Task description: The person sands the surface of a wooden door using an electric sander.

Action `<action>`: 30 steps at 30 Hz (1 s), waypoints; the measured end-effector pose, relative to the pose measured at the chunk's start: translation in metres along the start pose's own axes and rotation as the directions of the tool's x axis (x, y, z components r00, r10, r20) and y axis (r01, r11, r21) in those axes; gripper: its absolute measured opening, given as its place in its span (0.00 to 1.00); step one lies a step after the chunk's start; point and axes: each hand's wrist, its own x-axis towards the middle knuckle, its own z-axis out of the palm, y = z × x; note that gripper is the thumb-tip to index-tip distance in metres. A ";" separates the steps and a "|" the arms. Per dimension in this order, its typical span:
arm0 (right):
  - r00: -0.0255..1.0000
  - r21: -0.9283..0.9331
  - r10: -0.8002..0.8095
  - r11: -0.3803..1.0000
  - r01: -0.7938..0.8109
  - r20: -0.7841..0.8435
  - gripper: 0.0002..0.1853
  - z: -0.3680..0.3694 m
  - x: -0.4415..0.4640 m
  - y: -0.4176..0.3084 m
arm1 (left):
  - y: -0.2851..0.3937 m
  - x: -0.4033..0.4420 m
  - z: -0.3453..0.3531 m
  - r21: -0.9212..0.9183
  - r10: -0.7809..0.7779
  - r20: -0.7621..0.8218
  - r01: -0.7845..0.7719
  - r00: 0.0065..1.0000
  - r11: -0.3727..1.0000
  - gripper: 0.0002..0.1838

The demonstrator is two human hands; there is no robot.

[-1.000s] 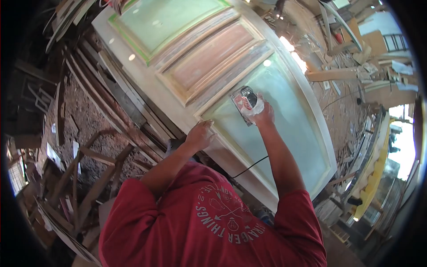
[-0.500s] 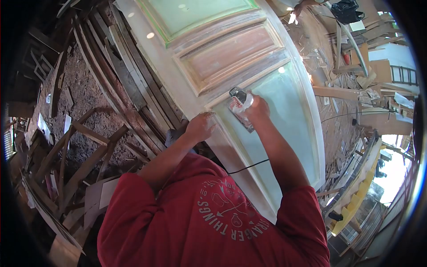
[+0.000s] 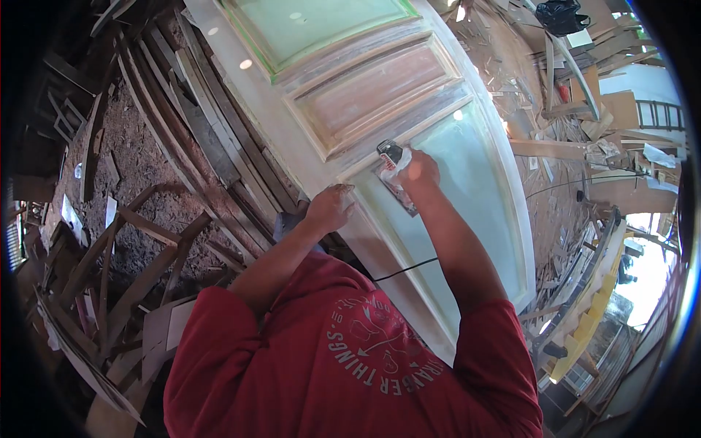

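A large panelled door lies in front of me, with greenish panels at its far and near ends and a pinkish one between them. My right hand is wrapped round a power sander, whose base rests on the near green panel beside its left moulding. A dark cord crosses the door below the sander. At the door's left edge lies my left hand, its fingers on the frame, with no tool visible in it; its palm side is hidden.
Long wooden planks lie left of the door. Crossed timber pieces stand on the littered ground at the left. To the right are a wooden beam, a black bag, scraps and a yellow object.
Compared with a second ago, the view has shifted and the door sits differently in it. The sander in my right hand is now closer to the panel's left moulding. My left hand stays at the door's edge.
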 end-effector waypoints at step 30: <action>0.998 -0.037 -0.027 0.999 0.029 0.059 0.32 -0.003 -0.001 -0.029 | 0.002 0.018 0.009 -0.001 -0.001 0.041 0.001 0.999 1.000 0.30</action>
